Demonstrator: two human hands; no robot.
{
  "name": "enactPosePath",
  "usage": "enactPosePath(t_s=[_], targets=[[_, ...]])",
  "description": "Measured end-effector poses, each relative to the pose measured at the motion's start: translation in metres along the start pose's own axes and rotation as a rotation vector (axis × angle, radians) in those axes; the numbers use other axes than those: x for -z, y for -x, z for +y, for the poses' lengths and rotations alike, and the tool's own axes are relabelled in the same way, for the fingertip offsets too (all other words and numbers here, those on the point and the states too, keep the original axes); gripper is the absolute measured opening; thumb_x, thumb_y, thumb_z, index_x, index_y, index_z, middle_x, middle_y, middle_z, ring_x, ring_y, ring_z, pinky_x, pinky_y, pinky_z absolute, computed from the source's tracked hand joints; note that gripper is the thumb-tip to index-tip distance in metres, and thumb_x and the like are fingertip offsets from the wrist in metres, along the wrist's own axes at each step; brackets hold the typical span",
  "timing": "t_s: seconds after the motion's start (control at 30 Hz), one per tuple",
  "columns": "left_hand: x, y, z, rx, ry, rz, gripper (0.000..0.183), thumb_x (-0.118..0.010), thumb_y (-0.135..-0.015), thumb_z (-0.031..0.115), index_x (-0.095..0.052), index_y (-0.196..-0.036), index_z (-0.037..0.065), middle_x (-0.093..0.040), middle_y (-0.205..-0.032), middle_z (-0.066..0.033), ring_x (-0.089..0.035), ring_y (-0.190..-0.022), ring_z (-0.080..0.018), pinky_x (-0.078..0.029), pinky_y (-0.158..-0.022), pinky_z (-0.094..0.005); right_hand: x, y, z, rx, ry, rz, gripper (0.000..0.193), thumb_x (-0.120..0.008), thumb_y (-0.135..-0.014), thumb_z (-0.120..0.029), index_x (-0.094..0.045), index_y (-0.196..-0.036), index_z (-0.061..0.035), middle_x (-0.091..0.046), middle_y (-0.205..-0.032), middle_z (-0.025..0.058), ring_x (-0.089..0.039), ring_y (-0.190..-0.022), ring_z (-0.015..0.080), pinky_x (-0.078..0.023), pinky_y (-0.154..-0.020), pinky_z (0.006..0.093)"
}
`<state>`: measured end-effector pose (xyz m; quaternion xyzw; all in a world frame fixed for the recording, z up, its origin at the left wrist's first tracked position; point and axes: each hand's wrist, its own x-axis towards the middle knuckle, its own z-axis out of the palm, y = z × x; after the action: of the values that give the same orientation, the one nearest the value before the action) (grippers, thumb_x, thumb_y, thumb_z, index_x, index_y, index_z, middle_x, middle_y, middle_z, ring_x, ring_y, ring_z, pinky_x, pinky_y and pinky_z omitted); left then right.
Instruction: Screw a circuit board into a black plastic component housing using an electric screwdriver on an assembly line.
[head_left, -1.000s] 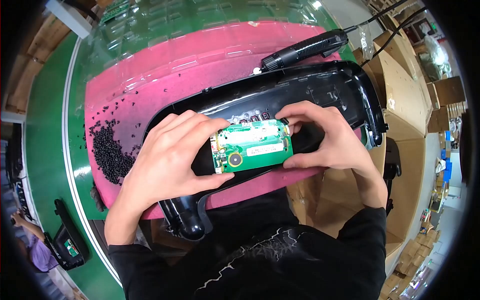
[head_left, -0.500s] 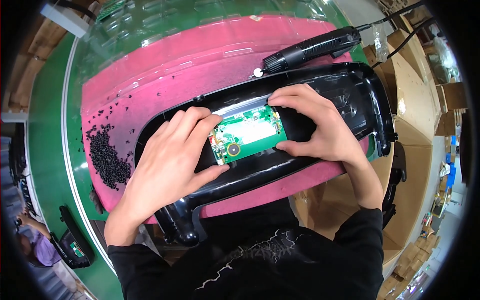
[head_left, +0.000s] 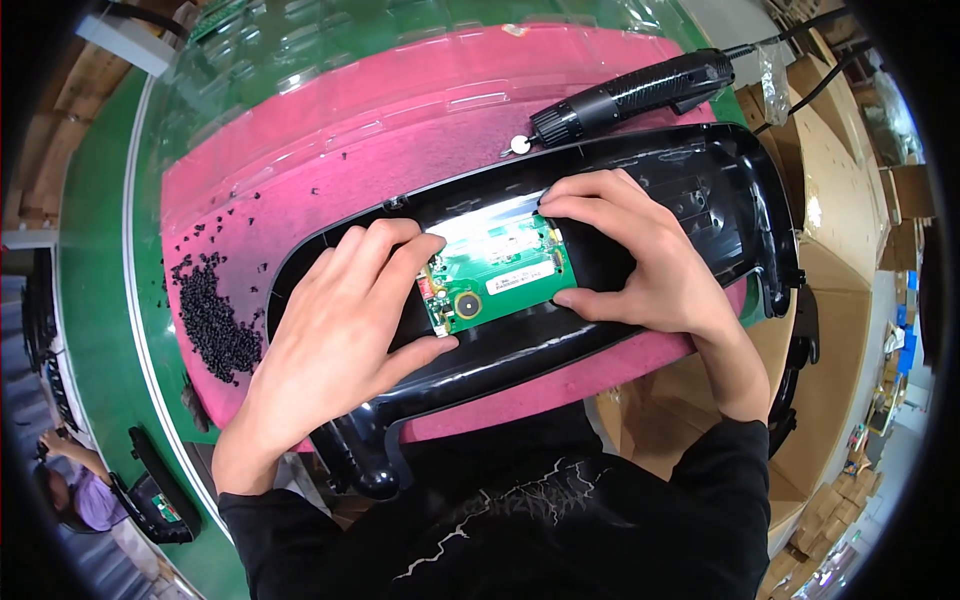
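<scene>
A green circuit board (head_left: pixel 515 262) with a white label and a round disc-shaped part lies in a long black plastic housing (head_left: pixel 680 200). My left hand (head_left: pixel 345 310) grips the board's left end, index finger at the upper corner and thumb at the lower one. On the opposite end, my right hand (head_left: pixel 635 255) holds the corners the same way, thumb below and fingers above. Both hands are closed on the board between them. Whether the board lies flat against the housing floor I cannot tell.
A black electric screwdriver (head_left: pixel 630 95) lies behind the housing on the pink mat (head_left: pixel 420 120). Many small black screws (head_left: pixel 215 325) are heaped at the left. Clear plastic trays (head_left: pixel 340 70) sit at the back, cardboard boxes (head_left: pixel 825 330) at the right. Another person (head_left: pixel 95 490) works at far left.
Both hands keep their hold on the board. The board has tilted slightly, so the glare has left its face and the label shows. The view has shifted a little.
</scene>
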<state>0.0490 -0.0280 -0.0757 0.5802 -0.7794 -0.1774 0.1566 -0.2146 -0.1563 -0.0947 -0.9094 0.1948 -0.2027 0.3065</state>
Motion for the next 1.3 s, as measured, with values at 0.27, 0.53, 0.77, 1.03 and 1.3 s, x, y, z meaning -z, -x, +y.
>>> enactPosePath(t_s=[0.27, 0.53, 0.77, 1.03, 1.3], targets=[[0.005, 0.004, -0.011, -0.020, 0.003, -0.009, 0.070, -0.084, -0.072, 0.027, -0.054, -0.131, 0.003, -0.053, -0.124, -0.0145, -0.054, -0.115, -0.0344, -0.046, -0.097, -0.0426, -0.001, -0.012, -0.008, -0.060, 0.012, -0.027, 0.064, -0.085, -0.063, -0.007, -0.062, -0.122, -0.0019, -0.060, -0.124, 0.0139, -0.057, -0.112, 0.0347, -0.048, -0.097, 0.0408], [-0.012, 0.009, -0.023, -0.157, 0.059, 0.121, 0.066, -0.082, -0.076, 0.026, -0.054, -0.129, -0.002, -0.054, -0.120, -0.0126, -0.056, -0.110, -0.0288, -0.048, -0.091, -0.0387, -0.004, -0.009, -0.020, -0.114, 0.090, -0.014, 0.065, -0.083, -0.057, -0.004, -0.063, -0.119, -0.0001, -0.061, -0.122, 0.0160, -0.059, -0.114, 0.0351, -0.047, -0.100, 0.0415], [-0.021, 0.013, -0.032, -0.217, 0.013, 0.249, 0.062, -0.079, -0.081, 0.026, -0.054, -0.128, -0.004, -0.055, -0.119, -0.0130, -0.059, -0.108, -0.0291, -0.053, -0.085, -0.0387, -0.005, -0.011, -0.026, -0.108, 0.184, -0.035, 0.079, -0.081, -0.060, -0.004, -0.055, -0.135, -0.0005, -0.061, -0.124, 0.0147, -0.059, -0.113, 0.0308, -0.047, -0.097, 0.0391], [0.034, 0.033, -0.114, 0.294, -0.240, 0.614, 0.019, -0.064, -0.083, 0.000, -0.070, -0.100, -0.003, -0.070, -0.096, -0.0203, -0.067, -0.093, -0.0390, -0.054, -0.083, -0.0465, 0.100, 0.002, 0.057, -0.398, 0.369, 0.532, 0.046, -0.059, -0.102, -0.016, -0.048, -0.147, -0.0116, -0.055, -0.118, 0.0034, -0.053, -0.102, 0.0114, -0.042, -0.090, 0.0259], [0.035, 0.040, -0.142, 0.489, -0.182, 0.385, 0.021, -0.067, -0.078, -0.005, -0.072, -0.098, -0.002, -0.072, -0.095, -0.0204, -0.070, -0.094, -0.0367, -0.055, -0.083, -0.0435, 0.117, -0.036, 0.069, -0.728, -0.022, 0.461, 0.029, -0.063, -0.101, -0.024, -0.057, -0.128, -0.0129, -0.054, -0.113, 0.0015, -0.054, -0.095, 0.0104, -0.045, -0.079, 0.0227]])
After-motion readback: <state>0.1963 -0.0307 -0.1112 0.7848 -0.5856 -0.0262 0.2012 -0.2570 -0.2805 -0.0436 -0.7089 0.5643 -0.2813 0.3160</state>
